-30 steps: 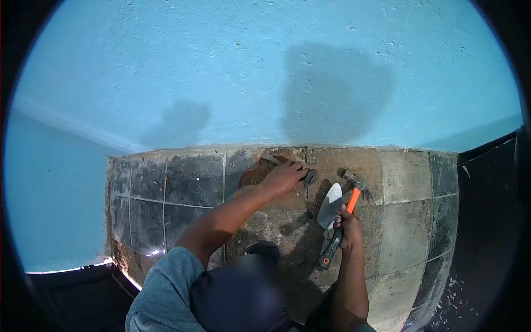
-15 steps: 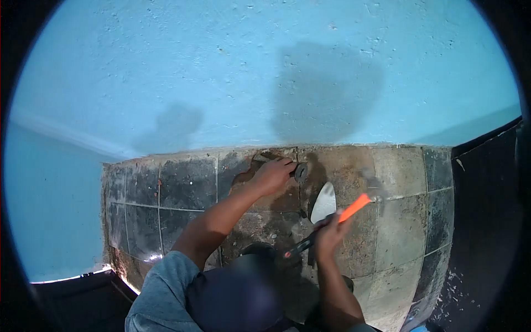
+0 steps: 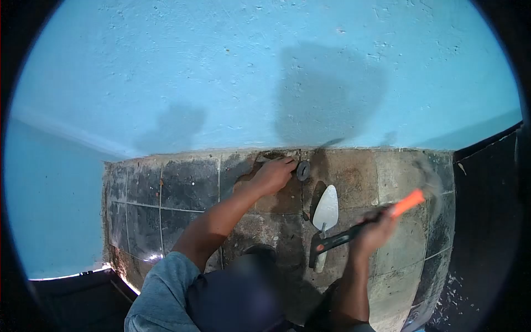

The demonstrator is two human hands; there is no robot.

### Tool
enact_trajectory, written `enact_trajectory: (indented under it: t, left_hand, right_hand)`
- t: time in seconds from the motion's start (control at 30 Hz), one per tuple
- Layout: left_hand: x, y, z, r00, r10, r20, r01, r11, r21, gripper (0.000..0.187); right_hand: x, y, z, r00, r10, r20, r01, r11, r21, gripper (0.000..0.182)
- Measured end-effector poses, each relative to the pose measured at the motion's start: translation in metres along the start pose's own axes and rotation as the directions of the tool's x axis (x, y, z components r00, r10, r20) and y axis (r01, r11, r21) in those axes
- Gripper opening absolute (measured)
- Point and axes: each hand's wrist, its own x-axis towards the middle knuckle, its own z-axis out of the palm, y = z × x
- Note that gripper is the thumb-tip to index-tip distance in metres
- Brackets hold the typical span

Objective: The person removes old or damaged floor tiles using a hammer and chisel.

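Observation:
My left hand (image 3: 274, 176) is closed at the base of the wall, over a broken patch of floor. A dark, round tool end (image 3: 302, 170) shows just right of its fingers and looks like the guarded head of a chisel; the shaft is hidden. Out to the right, my right hand (image 3: 373, 235) grips a hammer (image 3: 408, 203) with an orange and black handle. The hammer's head is smeared by motion and stands well away from the chisel. Between the hands a pointed trowel (image 3: 326, 209) lies on the floor, its handle partly behind the hammer's grip.
Dark floor tiles (image 3: 191, 180) with pale joints run to the left, and worn, brownish ones lie to the right. A blue wall (image 3: 232, 83) rises straight ahead. On the right stands a dark panel (image 3: 487, 221). My cap's brim (image 3: 238, 296) blocks the lower middle.
My right hand has swung the hammer to the right, away from the chisel, uncovering more of the trowel. My left hand has stayed in place.

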Motion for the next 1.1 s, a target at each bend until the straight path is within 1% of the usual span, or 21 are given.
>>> enact_trajectory:
  t: [0.03, 0.13, 0.2, 0.23, 0.27, 0.3, 0.33, 0.4, 0.43, 0.47, 0.5, 0.57, 0.6, 0.7, 0.73, 0.77, 0.83, 0.9, 0.97, 1.0, 1.1]
  left_hand:
    - [-0.001, 0.001, -0.001, 1.0, -0.009, 0.011, 0.008, 1.0, 0.005, 0.045]
    - [0.001, 0.002, -0.002, 0.999, -0.031, 0.031, 0.031, 1.0, 0.003, 0.048]
    - [0.002, 0.001, -0.002, 0.999, -0.046, 0.023, 0.046, 0.999, -0.018, 0.05]
    - [0.004, 0.0, -0.001, 0.999, -0.044, 0.009, 0.044, 0.999, -0.024, 0.048]
    - [0.005, -0.001, -0.001, 0.999, -0.043, -0.005, 0.043, 0.999, -0.029, 0.046]
    - [0.006, -0.001, -0.001, 0.999, -0.041, -0.019, 0.041, 0.999, -0.034, 0.044]
    - [0.006, -0.001, -0.003, 0.999, -0.044, -0.018, 0.044, 0.998, -0.035, 0.043]
    - [0.002, 0.0, -0.006, 0.998, -0.055, -0.008, 0.054, 0.998, -0.04, 0.04]
    - [-0.002, 0.002, -0.005, 0.998, -0.044, -0.036, 0.042, 0.999, -0.031, 0.039]
    - [-0.004, 0.004, -0.004, 0.998, -0.026, -0.062, 0.025, 1.0, -0.018, 0.038]
    - [-0.004, 0.005, -0.005, 0.996, -0.006, -0.094, 0.005, 1.0, -0.003, 0.038]
    - [-0.009, 0.009, 0.001, 1.0, 0.009, -0.004, -0.008, 1.0, 0.018, 0.038]
    - [-0.013, 0.01, 0.006, 0.999, 0.015, 0.044, -0.016, 1.0, 0.025, 0.038]
    - [-0.028, 0.003, 0.039, 0.984, 0.176, -0.033, -0.169, 0.974, 0.15, 0.038]
    - [-0.032, 0.005, 0.042, 0.983, 0.181, -0.037, -0.174, 0.975, 0.141, 0.038]
    - [-0.035, 0.008, 0.046, 0.982, 0.185, -0.042, -0.178, 0.975, 0.131, 0.038]
    - [-0.036, 0.012, 0.038, 0.983, 0.168, -0.07, -0.161, 0.982, 0.098, 0.037]
    - [-0.029, 0.013, 0.025, 0.985, 0.134, -0.11, -0.13, 0.991, 0.045, 0.037]
    - [-0.021, 0.012, 0.015, 0.994, 0.044, -0.101, -0.043, 0.999, 0.011, 0.035]
    - [-0.019, 0.011, 0.012, 0.995, -0.001, -0.096, 0.001, 1.0, -0.007, 0.035]
    - [-0.013, 0.006, 0.008, 0.996, -0.003, -0.088, 0.003, 1.0, 0.0, 0.033]
  right_hand:
    - [0.004, -0.016, 0.003, 0.993, -0.072, -0.096, 0.078, 0.995, 0.06, 0.031]
    - [-0.001, -0.028, 0.008, 0.954, -0.232, -0.189, 0.264, 0.95, 0.168, 0.034]
    - [-0.025, 0.02, -0.002, 0.978, -0.16, -0.131, 0.166, 0.985, 0.039, 0.044]
    - [-0.034, 0.079, -0.03, 0.966, -0.233, 0.11, 0.252, 0.943, -0.215, 0.049]
    - [-0.047, 0.096, -0.032, 0.959, 0.015, 0.283, 0.137, 0.85, -0.509, 0.044]
    - [-0.061, 0.113, -0.033, 0.864, 0.261, 0.43, 0.183, 0.632, -0.753, 0.04]
    - [-0.073, 0.103, -0.017, 0.832, 0.406, 0.377, -0.114, 0.791, -0.601, 0.031]
    - [-0.074, 0.114, -0.021, 0.859, 0.411, 0.304, -0.167, 0.787, -0.594, 0.029]
    - [-0.076, 0.123, -0.025, 0.868, 0.419, 0.266, -0.197, 0.783, -0.59, 0.029]
    - [-0.067, 0.134, -0.032, 0.851, 0.474, 0.227, -0.257, 0.752, -0.607, 0.028]
    - [-0.058, 0.141, -0.037, 0.856, 0.466, 0.222, -0.275, 0.776, -0.567, 0.028]
    - [-0.041, 0.153, -0.049, 0.865, 0.453, 0.219, -0.303, 0.817, -0.491, 0.027]
    - [-0.033, 0.156, -0.054, 0.889, 0.398, 0.226, -0.234, 0.82, -0.523, 0.026]
    - [-0.016, 0.141, -0.051, 0.89, 0.419, 0.179, -0.289, 0.822, -0.49, 0.021]
    - [-0.009, 0.15, -0.057, 0.908, 0.368, 0.199, -0.225, 0.831, -0.508, 0.02]
    - [-0.004, 0.158, -0.064, 0.904, 0.377, 0.201, -0.236, 0.833, -0.501, 0.02]
    - [-0.003, 0.151, -0.059, 0.895, 0.396, 0.208, -0.256, 0.835, -0.487, 0.019]
    - [-0.006, 0.148, -0.056, 0.874, 0.447, 0.189, -0.329, 0.832, -0.447, 0.016]
    - [-0.006, 0.153, -0.055, 0.862, 0.459, 0.216, -0.363, 0.855, -0.369, 0.015]
    - [-0.006, 0.148, -0.052, 0.856, 0.48, 0.193, -0.385, 0.84, -0.384, 0.015]
    - [-0.005, 0.132, -0.045, 0.837, 0.526, 0.154, -0.44, 0.812, -0.383, 0.013]
